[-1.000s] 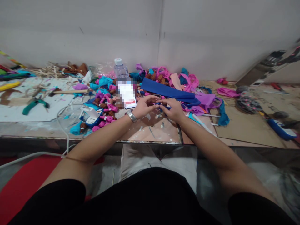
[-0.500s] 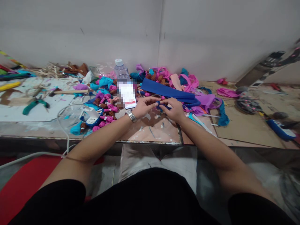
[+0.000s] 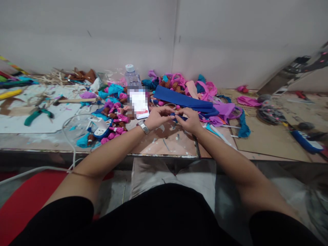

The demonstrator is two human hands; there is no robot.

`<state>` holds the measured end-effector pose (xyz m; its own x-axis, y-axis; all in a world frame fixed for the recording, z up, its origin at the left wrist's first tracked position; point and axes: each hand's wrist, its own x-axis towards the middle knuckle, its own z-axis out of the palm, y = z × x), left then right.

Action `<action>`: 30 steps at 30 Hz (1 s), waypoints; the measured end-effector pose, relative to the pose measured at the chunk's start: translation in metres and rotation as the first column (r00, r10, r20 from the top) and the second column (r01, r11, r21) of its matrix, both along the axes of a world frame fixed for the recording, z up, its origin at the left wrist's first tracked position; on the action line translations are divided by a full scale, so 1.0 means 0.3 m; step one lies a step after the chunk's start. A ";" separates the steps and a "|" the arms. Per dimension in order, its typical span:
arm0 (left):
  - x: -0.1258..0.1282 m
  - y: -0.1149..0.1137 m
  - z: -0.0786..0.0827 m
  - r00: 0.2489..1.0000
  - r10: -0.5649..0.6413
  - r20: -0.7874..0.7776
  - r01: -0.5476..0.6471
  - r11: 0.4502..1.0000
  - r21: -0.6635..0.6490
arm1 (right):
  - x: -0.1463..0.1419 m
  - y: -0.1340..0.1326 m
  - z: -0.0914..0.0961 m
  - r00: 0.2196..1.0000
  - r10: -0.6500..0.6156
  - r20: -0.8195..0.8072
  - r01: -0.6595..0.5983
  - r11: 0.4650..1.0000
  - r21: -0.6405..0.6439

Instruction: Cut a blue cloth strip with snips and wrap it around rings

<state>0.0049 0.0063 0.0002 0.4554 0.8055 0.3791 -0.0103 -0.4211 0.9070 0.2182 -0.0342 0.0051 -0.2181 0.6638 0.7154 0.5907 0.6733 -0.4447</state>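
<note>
Between the fingertips of both hands is a small dark blue crepe-paper piece (image 3: 173, 115), pinched just above the table. My left hand (image 3: 158, 117), with a metal watch on its wrist, closes on it from the left. From the right, my right hand (image 3: 188, 119) grips the same piece with thumb and forefinger. The fingers cover much of it, so its full shape is hidden. Behind the hands lies a long folded blue strip (image 3: 183, 97). A phone (image 3: 139, 102) with a lit screen, partly blurred, stands beside my left hand.
Pink, brown and turquoise paper bundles (image 3: 112, 106) are heaped at the left, around a white-and-blue power strip (image 3: 101, 129) with a cable. Green pliers (image 3: 39, 116) and a hammer (image 3: 77, 100) lie farther left. A plastic bottle (image 3: 132, 77) stands behind; cardboard (image 3: 266, 141) is at the right.
Both hands stay in nearly the same place. The fingers have shifted slightly around the blue piece, and the left fingertips sit a little closer to the right ones.
</note>
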 end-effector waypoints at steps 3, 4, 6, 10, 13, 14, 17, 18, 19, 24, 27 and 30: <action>-0.002 0.005 -0.007 0.998 0.033 -0.044 -0.030 0.997 0.073 | 0.000 0.000 -0.001 1.000 -0.001 -0.002 0.001 1.000 -0.011; -0.004 0.006 -0.007 0.997 0.046 -0.059 -0.041 0.995 0.093 | 0.000 0.000 -0.001 1.000 0.000 -0.004 0.000 1.000 -0.011; -0.006 0.005 -0.002 0.993 0.075 -0.088 -0.063 0.989 0.131 | 0.000 -0.001 -0.002 1.000 0.007 -0.007 -0.007 1.000 -0.008; -0.006 -0.002 0.006 0.990 0.093 -0.110 -0.076 0.985 0.156 | -0.001 -0.003 -0.002 1.000 0.017 -0.016 -0.017 1.000 -0.017; -0.005 -0.005 0.004 0.990 0.092 -0.110 -0.074 0.985 0.158 | -0.002 -0.002 -0.004 1.000 0.014 -0.010 -0.014 0.999 -0.042; -0.006 -0.004 0.003 0.989 0.091 -0.113 -0.072 0.983 0.167 | -0.001 0.000 -0.005 1.000 0.017 -0.006 -0.017 0.999 -0.048; -0.009 -0.003 0.004 0.988 0.092 -0.126 -0.066 0.979 0.195 | 0.001 0.008 -0.009 1.000 0.029 -0.006 -0.029 0.998 -0.061; -0.011 -0.002 0.006 0.987 0.093 -0.129 -0.066 0.978 0.198 | 0.002 0.011 -0.010 0.999 0.031 -0.008 -0.032 0.998 -0.061; -0.012 -0.002 0.009 0.987 0.095 -0.131 -0.067 0.978 0.200 | 0.003 0.013 -0.011 0.999 0.032 -0.011 -0.033 0.998 -0.060; -0.017 -0.002 0.017 0.991 0.075 -0.109 -0.056 0.985 0.166 | 0.009 0.017 -0.011 1.000 0.021 -0.011 -0.022 0.999 -0.044; -0.016 -0.003 0.015 0.994 0.077 -0.082 -0.067 0.991 0.117 | 0.010 0.015 -0.011 0.999 0.029 -0.022 -0.029 0.999 -0.038; -0.013 -0.004 0.011 0.993 0.099 -0.059 -0.093 0.991 0.094 | 0.010 0.013 -0.010 0.999 0.033 -0.017 -0.033 0.999 -0.031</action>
